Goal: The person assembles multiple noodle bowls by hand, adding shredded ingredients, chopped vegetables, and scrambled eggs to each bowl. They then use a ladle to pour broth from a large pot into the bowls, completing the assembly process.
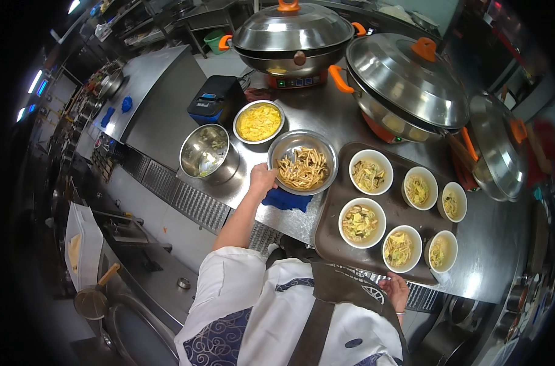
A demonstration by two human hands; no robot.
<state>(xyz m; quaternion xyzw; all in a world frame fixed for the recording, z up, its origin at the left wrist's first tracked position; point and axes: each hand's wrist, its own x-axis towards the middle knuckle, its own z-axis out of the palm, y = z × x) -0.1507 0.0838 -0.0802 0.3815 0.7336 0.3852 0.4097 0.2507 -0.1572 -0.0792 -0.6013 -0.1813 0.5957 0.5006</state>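
My left hand (pixel 263 180) grips the left rim of a steel bowl (pixel 333 166) with thumb and fingers closed. Light-brown strips (pixel 302 169) fill the bottom of that bowl; I cannot tell what food they are. Below its edge a blue cloth (pixel 288 200) lies on the counter. My right hand (pixel 397 291) hangs by the counter's front edge, near the brown tray (pixel 333 247). Its fingers are loosely bent and apart, with nothing visible in them. On the tray stand several white bowls (pixel 361 223) with yellow, green and pale shredded food.
Behind the bowl of strips sit a steel bowl of yellow food (pixel 258 122), a deep steel pot (pixel 209 152) and a black printer-like box (pixel 215 100). Large lidded electric woks (pixel 293 36) with orange handles line the counter's far side and right. A side counter (pixel 161 85) stands left.
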